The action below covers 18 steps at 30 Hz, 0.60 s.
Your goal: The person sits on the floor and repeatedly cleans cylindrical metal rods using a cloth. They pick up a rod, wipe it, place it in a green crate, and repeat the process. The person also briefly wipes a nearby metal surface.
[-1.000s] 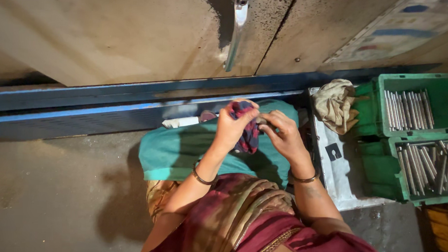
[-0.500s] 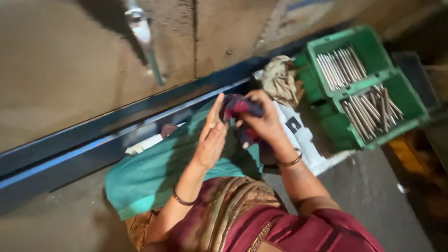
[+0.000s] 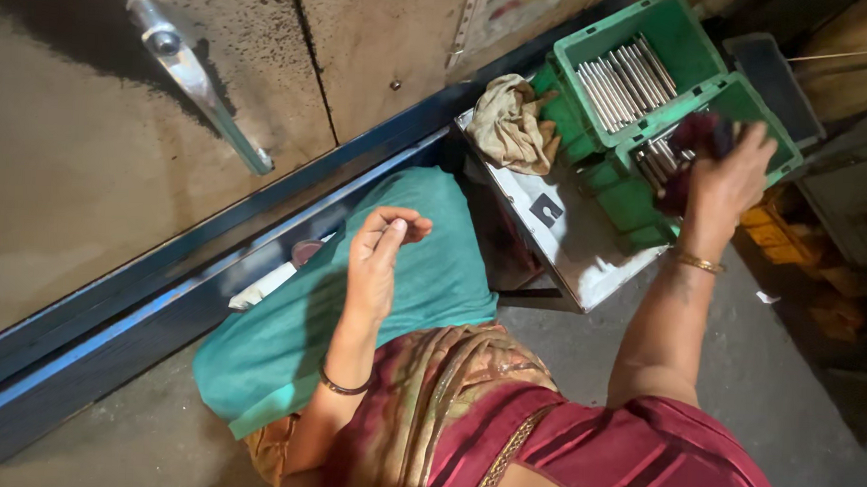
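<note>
Maroon cloth (image 3: 694,147), soft, light, limp; bunched in right hand (image 3: 729,177), fingers clamped on it, above green crate (image 3: 774,121) of metal rods (image 3: 659,157). Left hand (image 3: 377,256) loose, empty.

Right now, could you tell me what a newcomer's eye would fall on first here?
Most striking are the two bright green crates of metal rods at upper right, where the right hand holds a dark cloth over the nearer one. The left hand hovers empty above a teal cloth over the lap, and a crumpled beige rag lies beside the crates.
</note>
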Motion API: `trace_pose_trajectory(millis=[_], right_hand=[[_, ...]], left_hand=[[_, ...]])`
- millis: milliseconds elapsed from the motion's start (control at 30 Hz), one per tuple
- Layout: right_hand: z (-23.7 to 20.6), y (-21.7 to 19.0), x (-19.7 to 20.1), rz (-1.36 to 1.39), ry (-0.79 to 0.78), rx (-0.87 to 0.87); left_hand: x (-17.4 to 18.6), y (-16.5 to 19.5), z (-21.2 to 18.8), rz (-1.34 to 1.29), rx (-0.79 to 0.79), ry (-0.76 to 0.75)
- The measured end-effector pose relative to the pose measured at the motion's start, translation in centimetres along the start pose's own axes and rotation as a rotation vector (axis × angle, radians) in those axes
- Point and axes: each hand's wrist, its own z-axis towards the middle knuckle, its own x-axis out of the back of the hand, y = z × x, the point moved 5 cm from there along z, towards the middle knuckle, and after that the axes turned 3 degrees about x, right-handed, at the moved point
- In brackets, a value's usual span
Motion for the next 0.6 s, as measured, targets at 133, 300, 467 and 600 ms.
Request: trace_pose_trajectory(millis=[133, 300, 467, 600], right_hand=[[-2.1, 3.9, -5.6, -0.042, -0.309, -0.187], [-1.7, 5.5, -7.9, -0.073, -0.25, -0.234], [0.4, 3.5, -1.9, -0.146, 0.002, -0.125], [0.0, -4.3, 5.0, 0.154, 0.052, 0.127]], left_hand=[[0.1, -0.4, -0.1, 0.012, 0.033, -0.009], [1.0, -0.2, -0.4, 0.04, 0.006, -0.019], [2.0, -0.2, -0.7, 0.059, -0.012, -0.004], [2.3, 0.3, -0.9, 0.06, -0.039, 0.0]])
